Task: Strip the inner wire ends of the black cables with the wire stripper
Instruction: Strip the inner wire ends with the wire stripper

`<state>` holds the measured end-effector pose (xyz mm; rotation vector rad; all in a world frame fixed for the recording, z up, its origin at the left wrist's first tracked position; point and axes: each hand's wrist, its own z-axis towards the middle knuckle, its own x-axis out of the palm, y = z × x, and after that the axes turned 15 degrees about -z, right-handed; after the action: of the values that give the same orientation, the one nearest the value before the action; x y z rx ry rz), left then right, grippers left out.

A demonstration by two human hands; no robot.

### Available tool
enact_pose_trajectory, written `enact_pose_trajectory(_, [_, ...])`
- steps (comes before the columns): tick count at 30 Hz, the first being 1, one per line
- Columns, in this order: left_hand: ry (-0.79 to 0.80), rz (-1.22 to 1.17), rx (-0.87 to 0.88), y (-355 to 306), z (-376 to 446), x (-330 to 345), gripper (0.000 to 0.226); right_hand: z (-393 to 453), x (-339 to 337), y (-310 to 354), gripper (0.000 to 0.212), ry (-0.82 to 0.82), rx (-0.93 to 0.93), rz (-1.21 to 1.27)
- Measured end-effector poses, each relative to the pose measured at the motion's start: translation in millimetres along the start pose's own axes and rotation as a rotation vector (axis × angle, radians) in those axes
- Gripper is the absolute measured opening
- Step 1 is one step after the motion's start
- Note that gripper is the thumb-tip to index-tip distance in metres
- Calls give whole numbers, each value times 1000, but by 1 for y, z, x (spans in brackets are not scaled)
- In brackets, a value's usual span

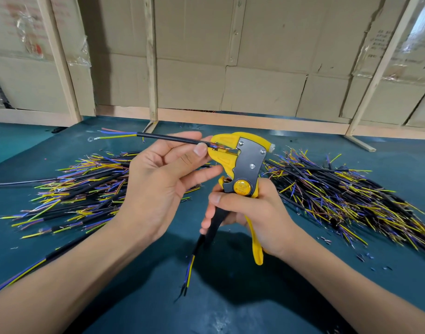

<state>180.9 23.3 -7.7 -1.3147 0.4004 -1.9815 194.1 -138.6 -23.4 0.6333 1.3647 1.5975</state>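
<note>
The step in hand is the strip itself: 1 black cable is fed into the yellow wire stripper, its coloured inner wire ends lying between the tool's jaws, where a glint of bare copper seems to show, though it is too small to be sure. The far end of that cable points away to the left, with loose wires and a ring terminal.

The left hand pinches the cable close to the tool's mouth; its fingers are curled, thumb pressing the black sheath against the forefinger. The right hand grips the stripper's 2 handles, fingers wrapped round the black one, the yellow one running under the palm. The handles look partly squeezed.

Next, by my judgement, the move calls for a full squeeze with the cable held steady, then release and withdrawal.

2 piles of cables lie on the teal worktop: a left pile and a right pile. I cannot tell which pile is finished. A single cable lies on the worktop below the hands.
</note>
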Motion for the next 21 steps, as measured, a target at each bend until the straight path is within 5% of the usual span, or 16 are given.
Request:
enact_pose_trajectory(12, [-31,-171,-174,0,0,4,13,0,0,-7,11,1,-49,58])
enact_pose_trajectory(21, [0,-98,-233,0,3,-4,16,9,-10,-1,17,-195,-118,225])
